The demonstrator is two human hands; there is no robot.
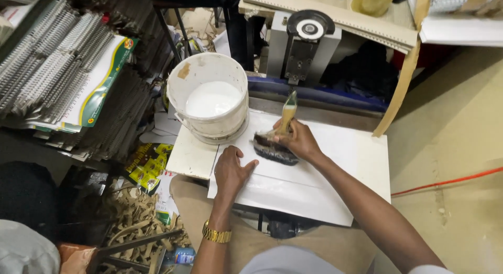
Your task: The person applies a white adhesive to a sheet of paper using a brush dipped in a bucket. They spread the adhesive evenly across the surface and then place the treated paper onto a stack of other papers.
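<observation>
A: Head view, surface?
B: White sheet (325, 164) on a small white table (191, 158), cluttered workshop, tan floor (456, 148).
A: Hands?
B: Right hand (299, 140) fingers closed around the wide brush (276, 143), bristles down on the sheet. Left hand (230, 172) flat, fingers spread, pressing the sheet just beside the brush.
A: Packaging?
B: White bucket (209, 95) of white liquid, upper left of the sheet. Green-yellow printed sheets (99, 90) stacked far left.

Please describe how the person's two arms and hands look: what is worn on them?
Both hands are bare, without gloves. The left hand has a gold-coloured metal watch band at its wrist. The right hand wears nothing; its forearm is uncovered, with a white sleeve edge near the shoulder.
</observation>
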